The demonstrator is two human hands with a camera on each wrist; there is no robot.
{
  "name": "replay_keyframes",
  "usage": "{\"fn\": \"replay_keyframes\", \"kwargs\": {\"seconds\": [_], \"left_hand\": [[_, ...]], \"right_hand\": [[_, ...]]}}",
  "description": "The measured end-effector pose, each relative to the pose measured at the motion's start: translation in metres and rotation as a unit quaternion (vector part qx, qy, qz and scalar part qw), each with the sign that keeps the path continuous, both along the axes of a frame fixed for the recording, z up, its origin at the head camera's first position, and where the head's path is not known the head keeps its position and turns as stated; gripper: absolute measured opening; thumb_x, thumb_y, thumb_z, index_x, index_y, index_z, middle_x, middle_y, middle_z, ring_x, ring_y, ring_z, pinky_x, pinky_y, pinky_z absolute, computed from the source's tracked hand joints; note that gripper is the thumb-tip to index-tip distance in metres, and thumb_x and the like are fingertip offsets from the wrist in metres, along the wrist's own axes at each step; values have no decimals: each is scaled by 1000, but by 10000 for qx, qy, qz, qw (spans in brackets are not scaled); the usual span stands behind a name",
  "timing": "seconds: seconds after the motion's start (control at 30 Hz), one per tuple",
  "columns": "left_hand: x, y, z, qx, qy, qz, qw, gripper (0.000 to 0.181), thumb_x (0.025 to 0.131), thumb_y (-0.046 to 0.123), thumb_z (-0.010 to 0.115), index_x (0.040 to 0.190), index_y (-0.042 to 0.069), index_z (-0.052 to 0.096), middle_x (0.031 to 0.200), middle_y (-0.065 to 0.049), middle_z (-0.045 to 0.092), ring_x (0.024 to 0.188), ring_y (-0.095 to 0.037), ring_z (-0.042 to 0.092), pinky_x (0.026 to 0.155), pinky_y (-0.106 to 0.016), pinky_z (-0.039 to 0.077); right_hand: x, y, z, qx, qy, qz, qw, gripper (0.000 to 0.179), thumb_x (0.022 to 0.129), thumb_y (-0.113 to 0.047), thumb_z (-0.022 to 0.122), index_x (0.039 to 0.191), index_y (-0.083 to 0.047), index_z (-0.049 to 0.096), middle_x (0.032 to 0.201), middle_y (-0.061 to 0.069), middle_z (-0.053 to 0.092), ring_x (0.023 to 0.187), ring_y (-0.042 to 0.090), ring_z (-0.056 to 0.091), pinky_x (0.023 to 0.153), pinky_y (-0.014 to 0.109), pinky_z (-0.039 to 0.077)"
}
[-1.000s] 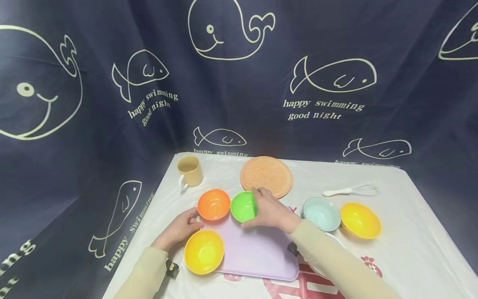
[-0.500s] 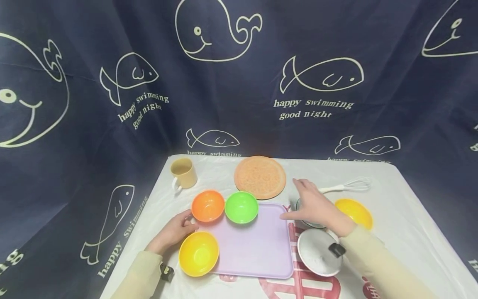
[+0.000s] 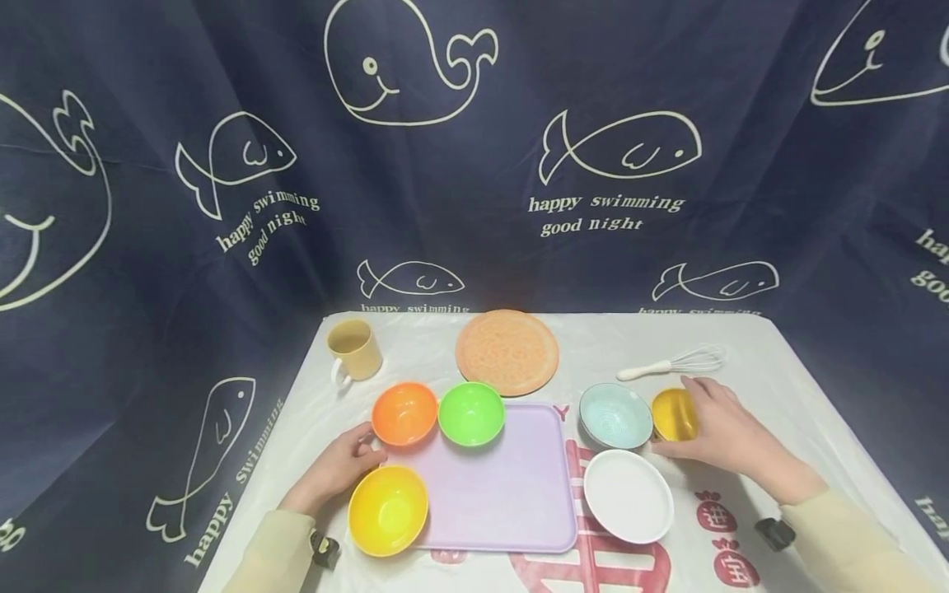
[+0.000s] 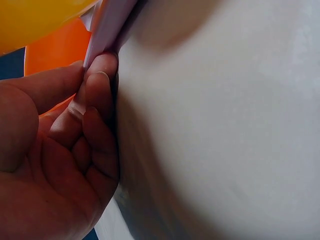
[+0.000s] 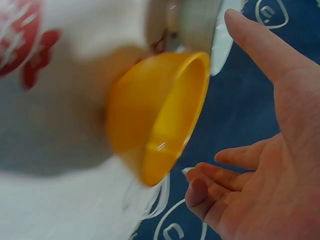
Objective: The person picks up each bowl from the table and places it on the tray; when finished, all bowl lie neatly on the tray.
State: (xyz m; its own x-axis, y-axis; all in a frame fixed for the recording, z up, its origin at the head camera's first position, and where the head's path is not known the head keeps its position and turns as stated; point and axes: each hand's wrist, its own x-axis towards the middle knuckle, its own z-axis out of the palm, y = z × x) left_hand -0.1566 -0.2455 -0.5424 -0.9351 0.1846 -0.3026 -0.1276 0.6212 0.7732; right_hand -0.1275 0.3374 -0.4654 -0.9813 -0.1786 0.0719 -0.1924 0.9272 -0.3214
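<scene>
My left hand [image 3: 335, 468] pinches the left edge of a lilac tray [image 3: 504, 494]; in the left wrist view the thumb and fingertips meet at the tray edge [image 4: 107, 30]. An orange bowl [image 3: 404, 414] and a green bowl [image 3: 472, 414] stand side by side at the tray's far edge. Near its front left corner is a yellow bowl [image 3: 389, 511]. Over at the right, my right hand [image 3: 730, 432] reaches above a second yellow bowl [image 3: 673, 414]. The right wrist view has that hand [image 5: 270, 145] with spread fingers, apart from the bowl's rim.
Left of the second yellow bowl are a light blue bowl [image 3: 615, 416] and, nearer me, a white bowl [image 3: 628, 496]. A whisk [image 3: 670, 365] lies behind them. A round tan board [image 3: 507, 352] and a mug [image 3: 355, 350] sit toward the back, before a dark printed curtain [image 3: 474, 181].
My right hand has let go of the green bowl and moved right, past the light blue bowl, to the second yellow bowl. My left hand stays at the tray edge.
</scene>
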Motion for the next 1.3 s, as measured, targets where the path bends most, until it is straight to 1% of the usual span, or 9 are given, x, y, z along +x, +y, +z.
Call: {"fn": "replay_keyframes", "kwargs": {"seconds": [0.1,0.27,0.47,0.7,0.87,1.07,1.2,1.3], "left_hand": [[0,0,1,14,-22,22,10000,61,99,22,74,153,9,50,77,-2,67,68,-20,60,78,-36,49],[0,0,2,18,8,-10,10000,58,99,21,74,151,9,52,77,-2,66,68,-20,60,77,-36,49],[1,0,3,86,48,-72,9999,57,99,21,74,150,8,53,77,-2,66,67,-20,60,75,-36,48],[1,0,3,-2,31,10,10000,60,99,21,74,152,7,51,78,-1,67,69,-19,60,77,-36,48],[0,1,2,-24,-20,51,10000,62,99,22,74,154,8,49,79,-1,67,69,-19,60,76,-35,49],[0,1,0,-59,-6,41,10000,63,98,19,74,154,6,48,78,0,68,69,-19,61,76,-34,50],[-1,0,-1,-29,-7,10,10000,63,99,18,74,154,5,47,78,0,69,68,-19,62,75,-34,50],[-2,0,-1,8,-15,3,10000,63,99,18,74,155,6,47,78,-1,68,68,-19,61,74,-34,50]], "right_hand": [[1,15,-7,67,22,-67,10000,132,63,-61,94,142,27,36,136,52,40,121,67,42,97,76,38],[1,29,-17,63,-32,-158,9999,130,63,-63,94,139,27,38,132,51,43,120,66,43,96,76,39],[-2,33,-26,38,-137,-220,9997,126,65,-62,93,137,26,41,128,50,46,116,66,47,94,75,42],[-6,34,-35,-48,-241,-211,9995,125,66,-61,93,138,26,41,125,48,48,113,63,51,92,73,44],[-6,35,-36,-65,-239,-207,9995,124,66,-60,93,137,27,41,124,48,48,112,63,51,92,73,44],[-6,36,-36,-83,-258,-189,9995,122,66,-57,94,135,28,41,122,48,49,110,62,52,92,72,45],[-6,39,-37,-69,-197,-160,9997,120,66,-55,94,135,28,41,120,47,49,108,61,54,91,71,46],[-7,41,-34,-66,-132,-199,9997,118,67,-51,94,136,28,41,120,47,49,107,61,55,90,72,46]]}}
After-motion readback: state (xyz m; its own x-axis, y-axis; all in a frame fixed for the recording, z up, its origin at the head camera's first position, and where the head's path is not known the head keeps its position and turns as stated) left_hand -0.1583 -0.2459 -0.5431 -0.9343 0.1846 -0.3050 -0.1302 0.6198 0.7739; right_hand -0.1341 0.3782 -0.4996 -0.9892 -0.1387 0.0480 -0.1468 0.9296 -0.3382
